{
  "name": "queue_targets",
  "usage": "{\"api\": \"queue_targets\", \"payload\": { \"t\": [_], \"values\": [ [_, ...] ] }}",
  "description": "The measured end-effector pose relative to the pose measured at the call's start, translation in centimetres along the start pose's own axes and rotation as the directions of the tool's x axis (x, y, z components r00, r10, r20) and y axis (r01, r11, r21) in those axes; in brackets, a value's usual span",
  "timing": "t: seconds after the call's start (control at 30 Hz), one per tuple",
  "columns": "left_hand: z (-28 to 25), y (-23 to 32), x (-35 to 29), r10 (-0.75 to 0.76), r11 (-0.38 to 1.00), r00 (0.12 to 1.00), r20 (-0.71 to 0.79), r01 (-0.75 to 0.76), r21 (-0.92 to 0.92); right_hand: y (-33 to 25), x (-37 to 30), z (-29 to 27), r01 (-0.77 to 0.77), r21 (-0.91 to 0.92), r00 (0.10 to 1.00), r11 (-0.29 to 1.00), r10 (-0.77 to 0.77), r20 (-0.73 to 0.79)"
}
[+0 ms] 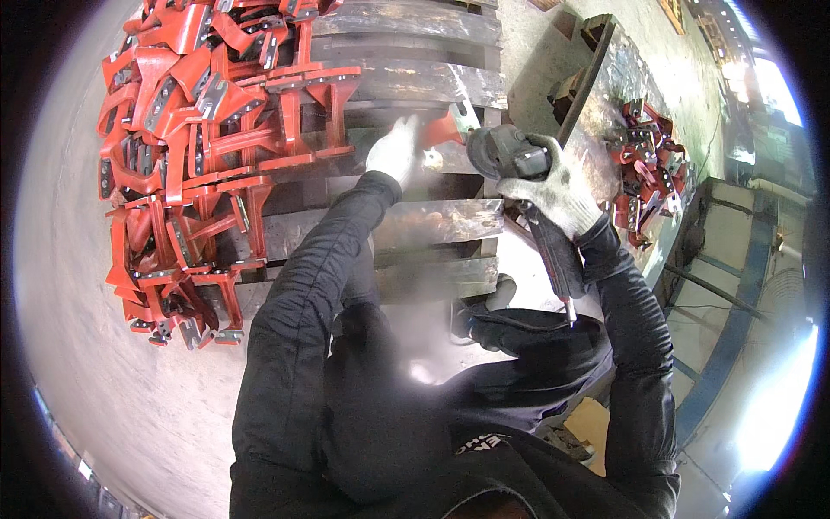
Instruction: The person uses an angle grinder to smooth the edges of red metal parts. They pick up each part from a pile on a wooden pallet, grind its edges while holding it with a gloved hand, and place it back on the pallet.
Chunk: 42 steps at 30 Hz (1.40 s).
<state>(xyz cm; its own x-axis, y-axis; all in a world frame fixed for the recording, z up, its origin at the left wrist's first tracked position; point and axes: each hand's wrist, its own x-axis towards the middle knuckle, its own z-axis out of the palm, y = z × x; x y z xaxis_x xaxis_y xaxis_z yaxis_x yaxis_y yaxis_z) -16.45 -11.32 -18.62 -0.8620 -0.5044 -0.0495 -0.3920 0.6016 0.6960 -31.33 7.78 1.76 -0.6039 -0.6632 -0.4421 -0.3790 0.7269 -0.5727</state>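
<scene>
My left hand (394, 154), in a white glove, is closed on the near end of a red metal bracket (443, 131), blurred by motion. A bare, shiny metal end sticks out at the bracket's far right. My right hand (558, 186), gloved in grey-white, wraps round the head of a black angle grinder (508, 154). The grinder's long body slants down along my right forearm toward my knee. Its disc end sits close beside the bracket; whether the two touch, I cannot tell. Both are above a worn wooden pallet (432, 222).
A large heap of red metal brackets (186, 138) covers the pallet's left side. To the right, a scuffed metal-topped table (608, 86) carries a smaller pile of red brackets (644, 169). Farther right stands a frame with a blue bar (735, 329). My bent legs are close below the pallet.
</scene>
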Motion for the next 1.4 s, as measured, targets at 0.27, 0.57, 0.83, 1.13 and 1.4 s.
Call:
{"api": "queue_targets", "payload": {
  "t": [0.27,0.57,0.83,1.13,1.4],
  "values": [
    [0.8,-0.3,0.6,-0.018,0.999,1.0,-0.009,0.017,-0.046,-1.9,2.2,0.3,0.032,-0.005,0.998,0.999,-0.032,-0.062],
    [-0.3,0.3,0.4,-0.033,0.997,0.999,0.009,0.034,-0.062,-1.2,2.8,-0.2,0.087,0.04,0.996,0.995,-0.087,-0.007],
    [0.0,0.3,0.6,-0.031,0.999,0.999,0.02,0.031,-0.011,-1.7,3.9,-0.5,0.163,-0.054,0.986,0.985,-0.165,-0.032],
    [-0.4,0.4,0.1,0.002,0.999,1.0,-0.01,-0.003,-0.035,0.8,1.7,-0.6,0.023,-0.015,1.0,1.0,-0.024,-0.016],
    [-1.2,0.9,-0.5,0.012,0.997,1.0,0.009,-0.011,-0.075,3.6,5.2,-0.5,0.113,0.272,0.989,0.956,-0.134,0.063]
  ]
}}
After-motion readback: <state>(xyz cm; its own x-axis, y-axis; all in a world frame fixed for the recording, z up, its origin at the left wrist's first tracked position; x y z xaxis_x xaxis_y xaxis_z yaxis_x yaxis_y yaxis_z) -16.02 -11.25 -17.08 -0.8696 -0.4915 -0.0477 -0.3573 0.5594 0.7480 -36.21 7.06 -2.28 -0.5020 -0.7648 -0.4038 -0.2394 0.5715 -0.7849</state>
